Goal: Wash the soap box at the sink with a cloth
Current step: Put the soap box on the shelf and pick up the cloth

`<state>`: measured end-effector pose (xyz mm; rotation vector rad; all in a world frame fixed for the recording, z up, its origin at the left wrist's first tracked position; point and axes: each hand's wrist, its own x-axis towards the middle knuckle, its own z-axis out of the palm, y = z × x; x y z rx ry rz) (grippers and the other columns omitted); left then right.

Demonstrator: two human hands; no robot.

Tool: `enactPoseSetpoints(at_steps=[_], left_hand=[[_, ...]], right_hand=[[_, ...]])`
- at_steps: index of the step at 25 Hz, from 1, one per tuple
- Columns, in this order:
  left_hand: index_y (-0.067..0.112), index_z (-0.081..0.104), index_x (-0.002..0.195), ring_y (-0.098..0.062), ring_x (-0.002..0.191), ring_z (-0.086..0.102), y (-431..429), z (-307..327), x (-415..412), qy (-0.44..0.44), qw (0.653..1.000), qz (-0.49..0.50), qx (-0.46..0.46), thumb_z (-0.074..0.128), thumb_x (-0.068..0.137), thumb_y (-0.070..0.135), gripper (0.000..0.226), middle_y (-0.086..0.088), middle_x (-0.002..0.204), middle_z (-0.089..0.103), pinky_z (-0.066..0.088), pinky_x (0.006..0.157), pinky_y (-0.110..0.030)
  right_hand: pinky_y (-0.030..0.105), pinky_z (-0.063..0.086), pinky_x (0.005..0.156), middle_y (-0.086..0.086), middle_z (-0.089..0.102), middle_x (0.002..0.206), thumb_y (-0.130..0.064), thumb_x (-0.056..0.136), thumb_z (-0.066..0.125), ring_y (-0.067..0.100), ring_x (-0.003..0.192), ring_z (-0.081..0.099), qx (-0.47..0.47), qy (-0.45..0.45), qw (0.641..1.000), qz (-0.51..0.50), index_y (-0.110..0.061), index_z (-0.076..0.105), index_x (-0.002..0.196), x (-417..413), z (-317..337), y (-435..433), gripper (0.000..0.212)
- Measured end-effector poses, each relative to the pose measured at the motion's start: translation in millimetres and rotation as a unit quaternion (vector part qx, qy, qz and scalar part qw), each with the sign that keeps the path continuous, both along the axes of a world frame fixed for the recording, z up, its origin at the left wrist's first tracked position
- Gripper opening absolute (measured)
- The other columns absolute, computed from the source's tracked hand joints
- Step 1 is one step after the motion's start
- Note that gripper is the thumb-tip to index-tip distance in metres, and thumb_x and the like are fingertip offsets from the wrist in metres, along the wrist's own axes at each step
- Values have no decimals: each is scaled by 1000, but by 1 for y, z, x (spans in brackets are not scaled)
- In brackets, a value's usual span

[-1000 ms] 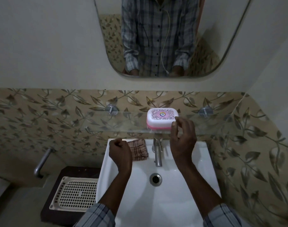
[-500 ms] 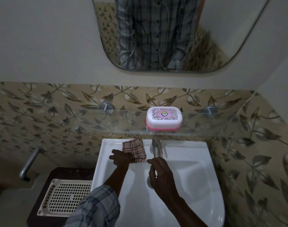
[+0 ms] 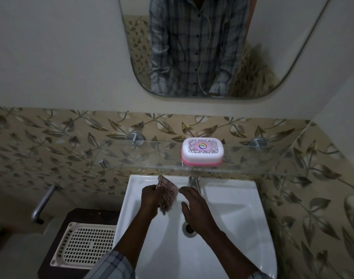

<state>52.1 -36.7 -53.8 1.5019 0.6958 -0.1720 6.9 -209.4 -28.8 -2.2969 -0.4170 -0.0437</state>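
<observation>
The soap box [image 3: 202, 152], white lid over a pink base, stands closed on the glass shelf [image 3: 132, 158] above the sink [image 3: 232, 198]. My left hand [image 3: 151, 198] grips the checked cloth [image 3: 168, 193] and holds it lifted over the basin's back left. My right hand [image 3: 194, 206] hovers beside the cloth over the middle of the basin, fingers spread, holding nothing. The tap [image 3: 193, 181] rises just behind my right hand, below the soap box.
A wall mirror [image 3: 212, 47] hangs above the shelf and reflects a person's checked shirt. Left of the sink a white perforated tray [image 3: 85, 244] lies on a dark stand. A metal pipe [image 3: 42, 202] juts from the left wall. The drain [image 3: 189, 228] shows beside my right wrist.
My right hand came down from the soap box into the basin. My left hand took hold of the cloth from the sink's back rim and lifted it.
</observation>
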Motion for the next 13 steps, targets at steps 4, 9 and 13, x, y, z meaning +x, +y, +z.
enactPoseSetpoints(at_steps=[4, 9, 13], left_hand=[[-1, 73, 100, -31, 79, 76, -1, 35, -32, -84, 994, -14, -71, 65, 88, 7, 17, -18, 87, 78, 60, 61, -33], [9, 77, 103, -34, 99, 72, -14, 48, -59, -171, 974, -90, -116, 73, 84, 25, 24, -19, 102, 76, 59, 87, -42], [10, 78, 100, -40, 92, 72, -20, 44, -76, -200, 974, -77, -77, 68, 89, 31, 25, -21, 95, 76, 57, 86, -49]], right_hand=[[31, 50, 98, 2, 60, 124, -17, 90, 66, 14, 113, 58, 65, 40, 997, 16, -15, 60, 129, 0, 13, 5, 40], [15, 56, 73, -7, 71, 102, -20, 85, 73, 4, 93, 67, 234, 117, 963, -56, -41, 68, 108, -4, 22, 12, 32], [27, 59, 78, 1, 77, 96, -16, 80, 79, 16, 93, 72, 322, 201, 922, -82, -20, 73, 105, -12, 21, 11, 26]])
